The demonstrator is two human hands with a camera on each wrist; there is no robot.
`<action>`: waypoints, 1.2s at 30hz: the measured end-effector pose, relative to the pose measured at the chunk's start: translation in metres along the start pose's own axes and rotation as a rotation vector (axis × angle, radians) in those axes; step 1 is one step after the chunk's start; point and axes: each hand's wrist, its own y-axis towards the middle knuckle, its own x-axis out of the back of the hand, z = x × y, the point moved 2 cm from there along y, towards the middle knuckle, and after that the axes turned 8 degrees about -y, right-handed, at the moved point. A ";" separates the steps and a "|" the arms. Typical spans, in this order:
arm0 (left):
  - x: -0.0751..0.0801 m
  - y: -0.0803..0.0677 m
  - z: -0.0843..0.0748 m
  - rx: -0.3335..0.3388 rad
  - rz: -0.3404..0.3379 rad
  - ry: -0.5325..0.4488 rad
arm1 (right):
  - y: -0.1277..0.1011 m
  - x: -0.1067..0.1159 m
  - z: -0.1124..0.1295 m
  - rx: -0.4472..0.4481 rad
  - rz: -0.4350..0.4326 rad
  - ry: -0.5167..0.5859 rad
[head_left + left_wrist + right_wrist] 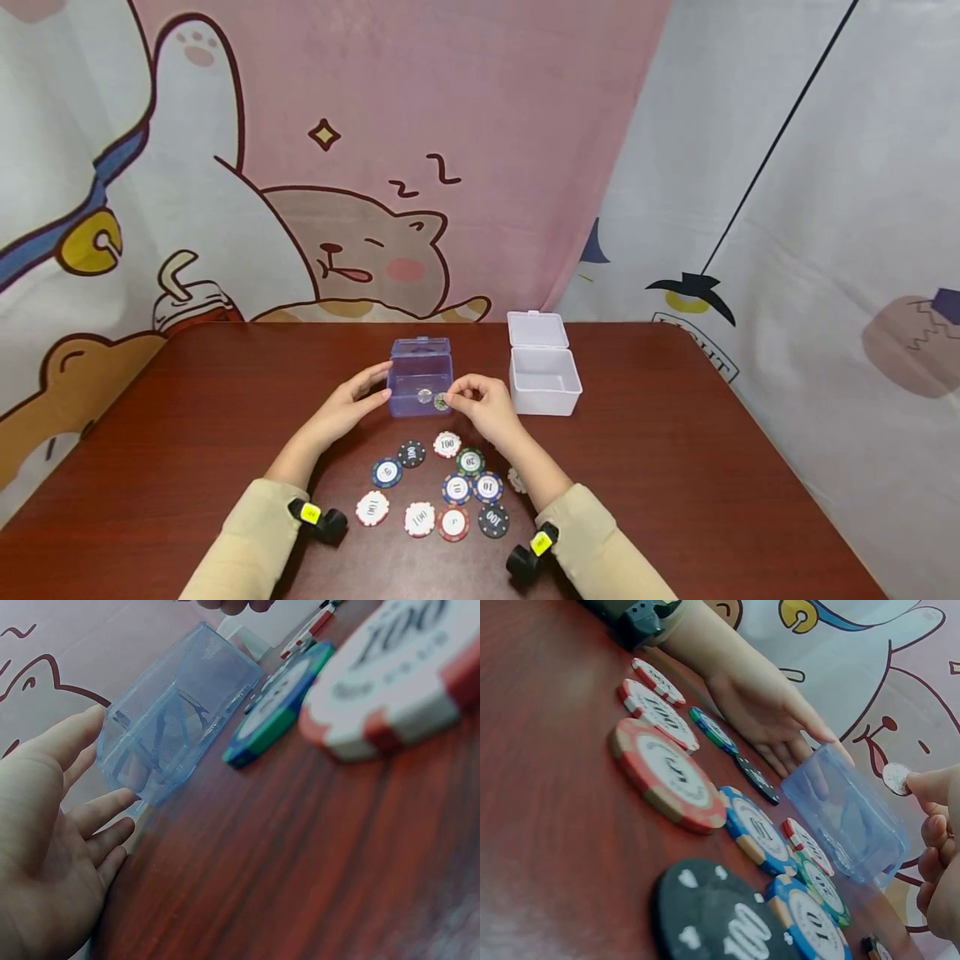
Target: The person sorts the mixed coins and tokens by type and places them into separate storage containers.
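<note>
Between thumb and fingertips my right hand (483, 406) pinches a small silvery coin (896, 779), held above the front right of a translucent blue box (401, 407). The lid (422, 346) of that box is raised at the back. Another coin (425, 396) shows inside the box. My left hand (347, 407) touches the box's left side, its fingers (81, 733) fairly straight, as if cupped loosely around that end. Poker chips lie in front of the box, among them a black one (411, 453) and a white-and-red one (447, 444).
To the right stands a white box (545, 404) with its lid up. Several more chips, such as a red one (453, 523) and a blue one (387, 472), lie flat on the brown table (675, 467). One chip (517, 479) is partly hidden by my right forearm. A printed curtain hangs behind.
</note>
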 end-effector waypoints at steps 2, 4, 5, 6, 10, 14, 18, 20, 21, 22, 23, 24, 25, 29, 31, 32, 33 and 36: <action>-0.001 0.000 0.000 -0.003 0.002 -0.003 | 0.006 -0.002 -0.011 -0.021 -0.019 0.016; -0.001 0.000 0.000 -0.004 0.003 -0.003 | 0.010 -0.003 -0.013 -0.030 -0.041 0.023; -0.001 0.000 0.000 -0.004 0.003 -0.001 | 0.012 -0.003 -0.013 -0.030 -0.052 0.021; -0.001 0.000 0.000 -0.004 0.003 0.000 | 0.014 -0.003 -0.014 -0.029 -0.063 0.020; -0.001 0.001 0.000 0.000 0.003 0.000 | 0.022 -0.004 -0.011 -0.014 -0.103 -0.012; -0.001 0.001 0.002 -0.011 0.006 0.015 | 0.029 -0.005 -0.011 -0.028 -0.130 -0.039; -0.002 0.002 0.002 -0.017 0.006 0.016 | 0.035 -0.006 -0.014 -0.051 -0.155 -0.039; -0.002 0.002 0.003 -0.014 0.005 0.012 | 0.038 -0.006 -0.016 -0.056 -0.165 -0.043; -0.002 0.002 0.003 -0.015 0.004 0.006 | 0.039 -0.006 -0.016 -0.059 -0.170 -0.045; -0.002 0.002 0.003 -0.015 0.004 0.002 | 0.040 -0.007 -0.017 -0.065 -0.174 -0.050; -0.002 0.003 0.003 -0.016 0.004 0.002 | 0.042 -0.007 -0.018 -0.071 -0.178 -0.055; -0.002 0.002 0.003 -0.018 0.005 0.003 | 0.043 -0.008 -0.018 -0.076 -0.181 -0.057; -0.002 0.002 0.003 -0.020 0.005 0.003 | 0.044 -0.008 -0.019 -0.080 -0.181 -0.056; -0.001 0.001 0.002 -0.017 0.009 0.003 | 0.048 -0.011 -0.021 -0.091 -0.181 -0.051; -0.001 0.001 0.002 -0.014 0.008 0.003 | 0.050 -0.013 -0.021 -0.095 -0.181 -0.050; -0.001 0.001 0.002 -0.012 0.008 0.004 | 0.050 -0.013 -0.021 -0.095 -0.183 -0.056; -0.001 0.001 0.002 -0.012 0.007 0.007 | 0.051 -0.014 -0.022 -0.098 -0.184 -0.061; -0.001 0.002 0.001 -0.011 -0.001 0.015 | 0.053 -0.015 -0.022 -0.101 -0.193 -0.077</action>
